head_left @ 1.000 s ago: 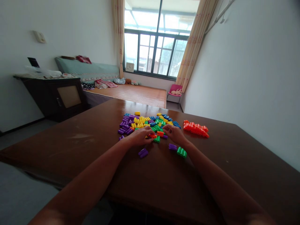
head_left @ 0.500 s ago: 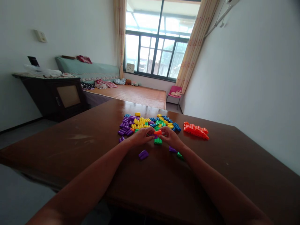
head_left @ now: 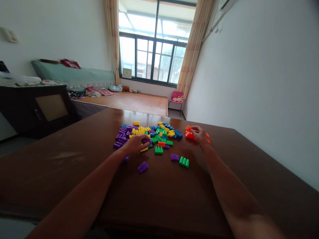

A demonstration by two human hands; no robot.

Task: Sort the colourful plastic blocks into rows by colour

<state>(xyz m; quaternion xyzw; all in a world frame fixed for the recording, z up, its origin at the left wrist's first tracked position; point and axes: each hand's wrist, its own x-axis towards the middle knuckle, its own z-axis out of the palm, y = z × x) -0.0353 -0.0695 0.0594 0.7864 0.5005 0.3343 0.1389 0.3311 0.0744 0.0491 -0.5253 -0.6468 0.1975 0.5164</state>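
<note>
My left hand is closed around a purple plastic block at the front of the mixed blocks. My right hand reaches to the orange pile on the right, its fingers pinching an orange block at the pile's top left. The rest of the orange pile is partly hidden by that hand. Between the hands lie a three-tube green block and an orange block beside a purple one. Nearer me are another green block and two purple blocks.
Purple blocks, yellow blocks and blue blocks lie mixed on the brown table. Beyond it stand a low bed, a dark cabinet and a pink chair.
My hands, together over an orange piece before, have parted. The right hand has moved right to the orange pile, the left slightly left with a purple block. The view has shifted right.
</note>
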